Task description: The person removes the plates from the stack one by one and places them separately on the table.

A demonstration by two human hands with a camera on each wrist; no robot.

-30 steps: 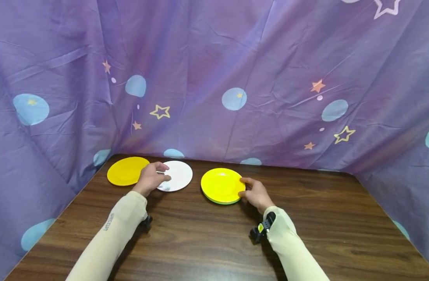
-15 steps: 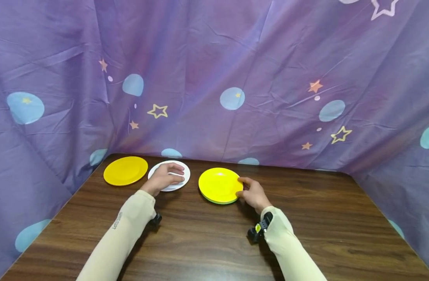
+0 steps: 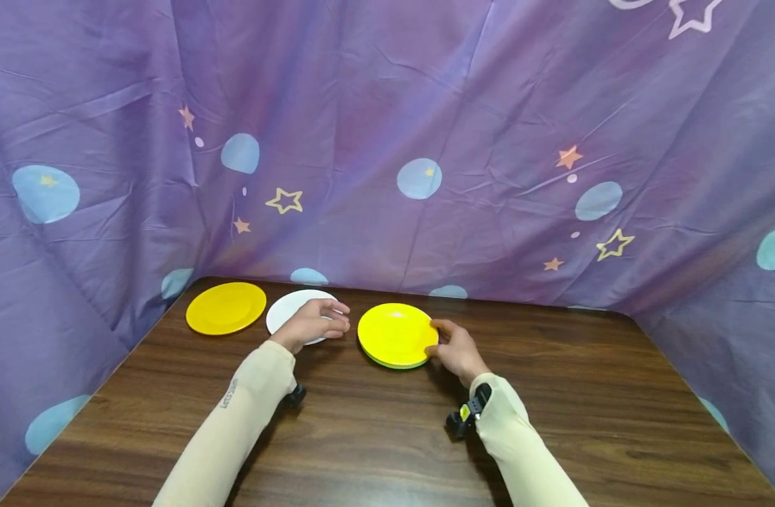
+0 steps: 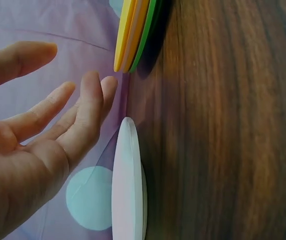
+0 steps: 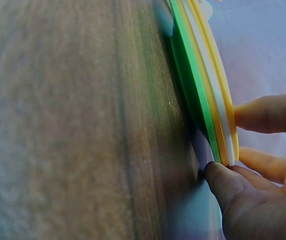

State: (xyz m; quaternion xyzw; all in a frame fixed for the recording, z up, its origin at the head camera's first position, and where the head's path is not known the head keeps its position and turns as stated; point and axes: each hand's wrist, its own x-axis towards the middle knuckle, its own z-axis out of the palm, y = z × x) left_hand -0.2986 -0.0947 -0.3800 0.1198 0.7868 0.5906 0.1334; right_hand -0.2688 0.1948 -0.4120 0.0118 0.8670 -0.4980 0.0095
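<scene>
Plate stack point(image 3: 397, 335), right hand point(image 3: 459, 352) gripping, left sleeve point(image 3: 234, 426) lettered "Lets", rest blurred

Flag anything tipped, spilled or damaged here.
Nothing stands out: the white plate and lone yellow plate lie flat on the table, the stack in the right hand looks even, and no spill or damage shows.

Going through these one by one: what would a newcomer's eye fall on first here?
Most likely the bright yellow plate on top of the stack toward the back of the table, the right hand touching its edge. Next, perhaps, the star-patterned purple curtain behind. The white plate left of the stack, partly hidden by the left hand, might come third.
</scene>
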